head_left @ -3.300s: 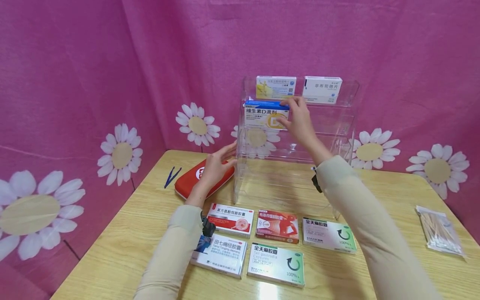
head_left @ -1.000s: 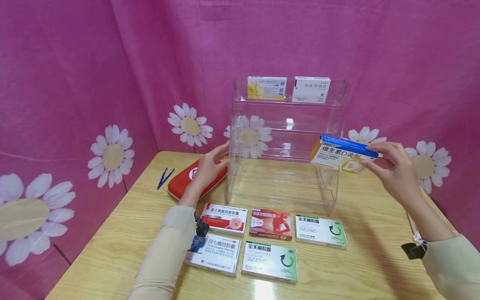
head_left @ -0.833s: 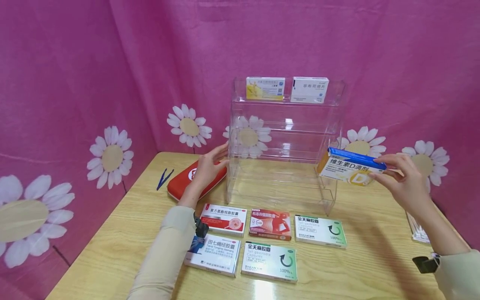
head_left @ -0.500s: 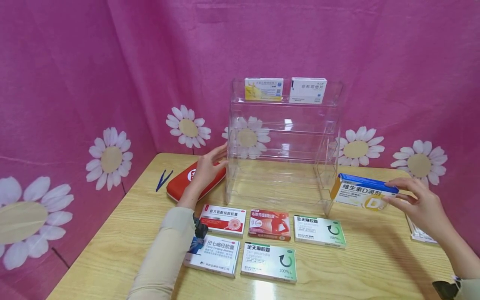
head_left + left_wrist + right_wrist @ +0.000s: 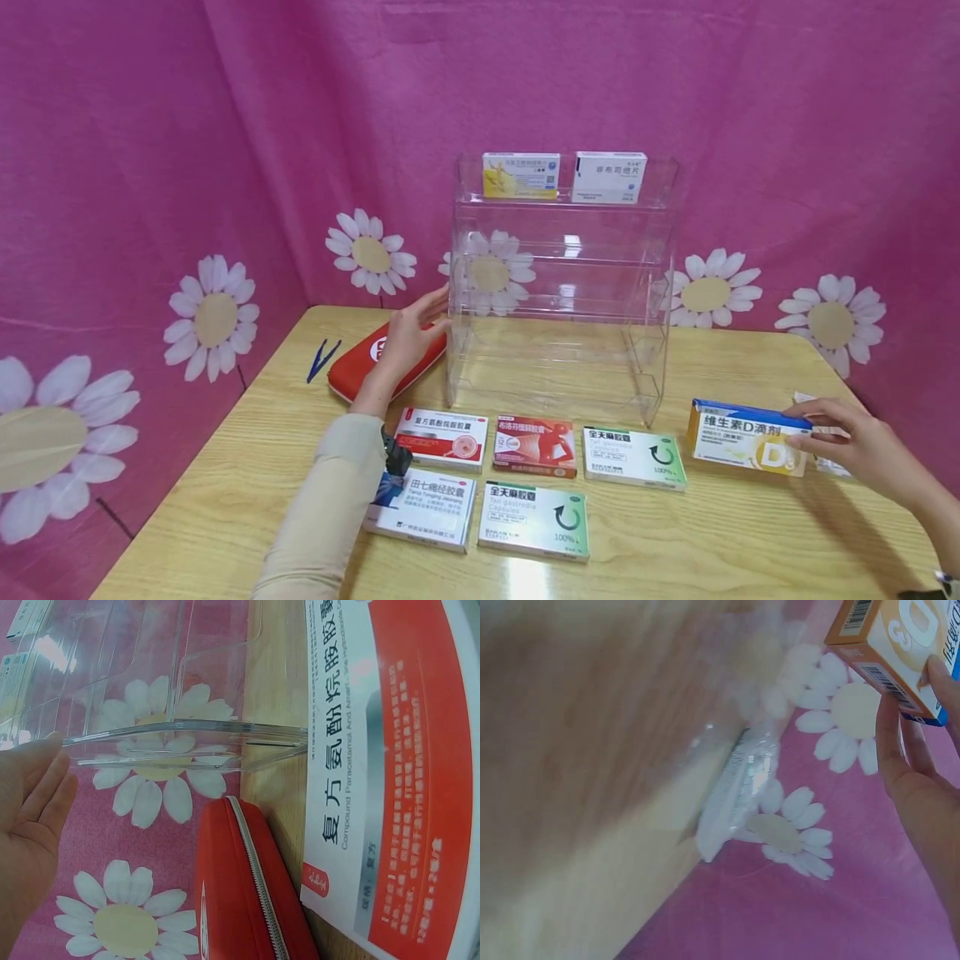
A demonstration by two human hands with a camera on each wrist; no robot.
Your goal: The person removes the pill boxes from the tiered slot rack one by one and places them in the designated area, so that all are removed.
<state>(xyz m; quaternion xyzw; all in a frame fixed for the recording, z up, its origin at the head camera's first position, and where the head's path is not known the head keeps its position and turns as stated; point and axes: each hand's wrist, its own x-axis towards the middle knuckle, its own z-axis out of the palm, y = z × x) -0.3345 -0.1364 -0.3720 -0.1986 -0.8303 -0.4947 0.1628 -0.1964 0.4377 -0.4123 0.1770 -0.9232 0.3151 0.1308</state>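
My right hand (image 5: pixel 862 442) pinches a blue, white and orange medicine box (image 5: pixel 742 437) by its right end, low over the right side of the table. The right wrist view shows that box (image 5: pixel 892 652) between the thumb and fingers. My left hand (image 5: pixel 408 337) rests against the left side of a clear acrylic tiered display rack (image 5: pixel 562 292), fingers fairly straight. In the left wrist view the fingers (image 5: pixel 49 784) touch the rack's edge. On the rack's top tier stand a yellow-and-white medicine box (image 5: pixel 521 176) and a white medicine box (image 5: pixel 609 177).
Several medicine boxes lie in front of the rack, among them a red one (image 5: pixel 534 447) and a green-and-white one (image 5: pixel 534 521). A red zip case (image 5: pixel 360 367) and blue tweezers (image 5: pixel 322 361) are at the left. A bag of cotton swabs (image 5: pixel 739 795) lies behind my right hand.
The blue, white and orange box has left the rack's second tier in my right hand, moving right and down toward the table. My left hand has stayed at the rack's side.
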